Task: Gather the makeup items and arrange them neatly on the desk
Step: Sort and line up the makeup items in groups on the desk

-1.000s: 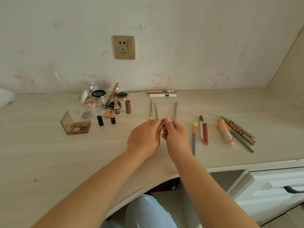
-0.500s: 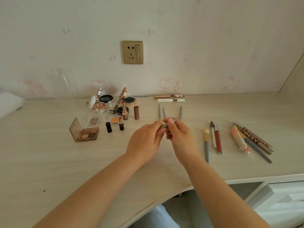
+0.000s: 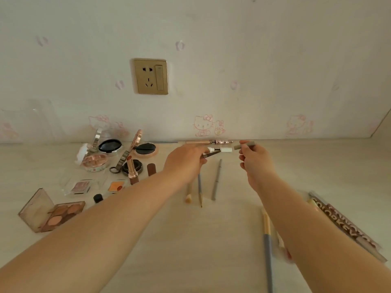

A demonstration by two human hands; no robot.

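Note:
My left hand (image 3: 184,163) pinches a thin pencil with a dark tip (image 3: 212,154), raised above the desk (image 3: 190,250). My right hand (image 3: 255,160) grips a grey cap (image 3: 245,146), held apart from the pencil. Below the hands lie a small brush (image 3: 188,194), a blue pencil (image 3: 200,191) and a grey pencil (image 3: 216,180) side by side. A white tube (image 3: 222,149) and a rose-gold pen (image 3: 209,142) lie by the wall. At the left are an open eyeshadow palette (image 3: 53,214), compacts (image 3: 110,145) and a lipstick (image 3: 131,170).
A blue-handled brush (image 3: 267,246) lies by my right forearm. Brown lettered sticks (image 3: 342,223) rest at the far right. A gold wall socket (image 3: 150,76) sits above the desk. A clear plastic holder (image 3: 40,117) stands at the back left.
The hands have lifted and moved apart: the cap came off the pencil, the right hand carrying it to the right. The camera has tilted closer to the desk.

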